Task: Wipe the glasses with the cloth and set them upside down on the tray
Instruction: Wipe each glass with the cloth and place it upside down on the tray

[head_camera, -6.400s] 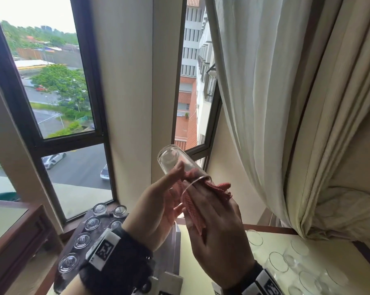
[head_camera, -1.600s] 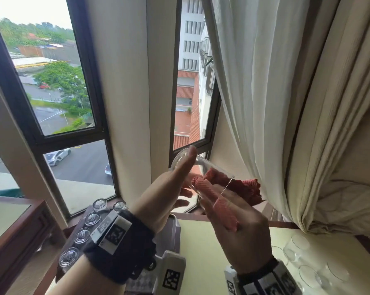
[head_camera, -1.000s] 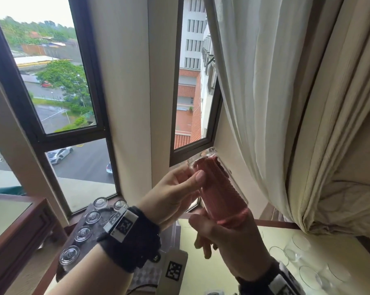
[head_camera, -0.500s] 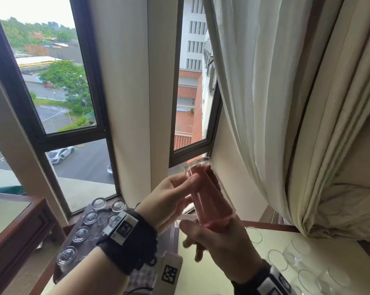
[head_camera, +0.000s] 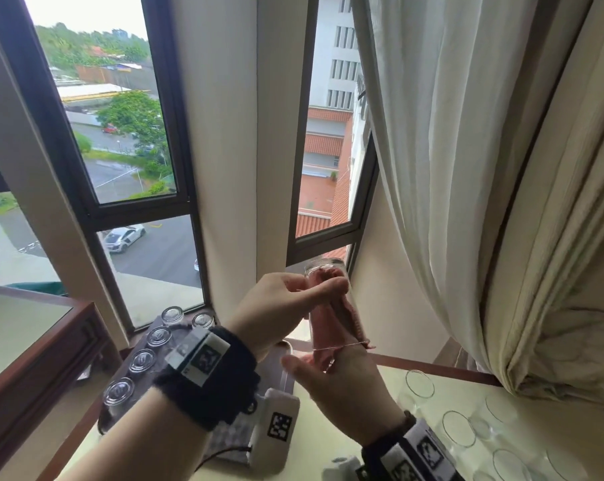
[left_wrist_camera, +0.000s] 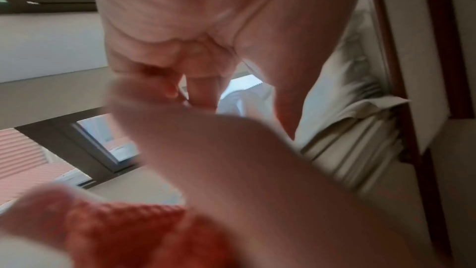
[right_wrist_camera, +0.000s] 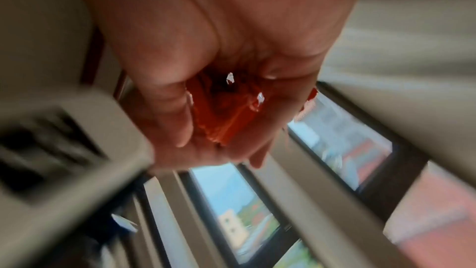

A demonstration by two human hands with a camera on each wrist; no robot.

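In the head view I hold a clear glass (head_camera: 328,269) in front of the window, its base up and its mouth down. My left hand (head_camera: 286,307) grips its side with thumb and fingers. A pink cloth (head_camera: 328,321) fills the inside of the glass. My right hand (head_camera: 342,380) is under the mouth, and its cloth-wrapped fingers reach up into the glass. The right wrist view shows those fingers curled round the red cloth (right_wrist_camera: 221,113). The left wrist view is blurred; the cloth (left_wrist_camera: 128,231) shows at the bottom.
A dark tray (head_camera: 278,368) lies low on the left and carries several glasses (head_camera: 142,361) upside down. Several more glasses (head_camera: 458,428) stand mouth up on the pale table (head_camera: 328,442) at the right. A cream curtain (head_camera: 467,168) hangs close on the right.
The glass went from tilted to nearly upright with its base up. The cloth and my right fingers pushed deep inside it. My left hand shifted its grip on the glass wall.
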